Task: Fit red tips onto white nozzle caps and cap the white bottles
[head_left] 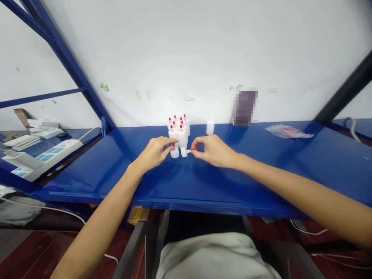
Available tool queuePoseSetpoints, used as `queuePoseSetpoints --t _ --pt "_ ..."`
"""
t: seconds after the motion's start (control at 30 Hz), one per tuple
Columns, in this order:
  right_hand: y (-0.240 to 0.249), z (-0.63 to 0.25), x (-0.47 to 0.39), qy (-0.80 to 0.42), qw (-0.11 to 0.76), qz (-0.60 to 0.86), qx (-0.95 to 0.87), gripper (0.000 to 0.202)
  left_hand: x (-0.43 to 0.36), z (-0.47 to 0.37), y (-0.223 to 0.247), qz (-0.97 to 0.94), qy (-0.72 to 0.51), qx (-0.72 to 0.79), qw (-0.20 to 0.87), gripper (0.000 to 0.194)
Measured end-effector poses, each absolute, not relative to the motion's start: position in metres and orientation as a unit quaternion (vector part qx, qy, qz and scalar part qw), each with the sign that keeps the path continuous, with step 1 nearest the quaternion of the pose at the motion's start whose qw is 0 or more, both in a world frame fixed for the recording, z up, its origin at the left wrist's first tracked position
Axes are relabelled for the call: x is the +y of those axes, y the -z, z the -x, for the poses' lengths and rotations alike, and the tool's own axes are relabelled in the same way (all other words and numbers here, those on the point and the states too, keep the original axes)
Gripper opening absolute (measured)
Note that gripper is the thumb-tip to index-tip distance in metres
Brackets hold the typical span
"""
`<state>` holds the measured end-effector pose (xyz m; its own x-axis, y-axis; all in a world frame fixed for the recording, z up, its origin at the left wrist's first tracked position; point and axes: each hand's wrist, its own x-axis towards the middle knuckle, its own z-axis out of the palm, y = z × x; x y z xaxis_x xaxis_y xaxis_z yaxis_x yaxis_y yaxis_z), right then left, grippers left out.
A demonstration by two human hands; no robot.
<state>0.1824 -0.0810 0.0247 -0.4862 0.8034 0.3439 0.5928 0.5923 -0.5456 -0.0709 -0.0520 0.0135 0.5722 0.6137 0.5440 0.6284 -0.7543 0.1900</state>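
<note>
A tight cluster of several white squeeze bottles with pointed nozzles and red tips stands upright on the blue shelf. Just in front of it, my right hand pinches the red tip of a white nozzle cap, which lies on its side, pointing right. My left hand is at the front left of the cluster, thumb and index finger closed around the red tip of another white nozzle cap. Its fingers partly cover that tip and the nearest bottles.
A plain white cylinder stands right of the cluster. Farther right, a blurred dark phone-like object leans on the wall, with a clear plastic bag holding something red beyond. A white power strip lies at left. Blue frame posts bound both sides.
</note>
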Motion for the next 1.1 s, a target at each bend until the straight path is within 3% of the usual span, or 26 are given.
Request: queuePoseSetpoints --t 0.17,0.3,0.5,0.67,0.77,0.93,1.1 --pt "-0.045 -0.169 -0.066 -0.142 0.340 0.391 -0.843 0.012 -0.053 0.075 -0.014 0.815 0.424 -0.394 0.009 0.027" --pt "-0.059 -0.148 -0.054 -0.068 0.299 0.368 -0.878 0.020 -0.051 0.080 -0.013 0.750 0.509 -0.421 -0.001 0.024" --pt "-0.061 -0.126 -0.044 -0.030 0.194 0.375 -0.906 0.023 -0.052 0.078 -0.011 0.731 0.532 -0.427 -0.005 0.021" --pt "-0.057 -0.132 -0.043 -0.076 0.232 0.356 -0.902 0.025 -0.056 0.074 -0.007 0.748 0.526 -0.403 -0.011 0.019" --pt "-0.054 -0.147 -0.051 -0.165 0.311 0.361 -0.864 0.025 -0.060 0.068 -0.007 0.736 0.555 -0.385 -0.029 0.017" --pt "-0.035 -0.172 -0.070 -0.504 0.360 0.329 -0.712 0.033 -0.076 0.036 -0.010 0.751 0.567 -0.325 -0.089 0.013" --pt "-0.016 -0.183 -0.081 -0.577 0.401 0.275 -0.656 0.043 -0.091 -0.002 -0.011 0.798 0.505 -0.263 -0.199 0.014"
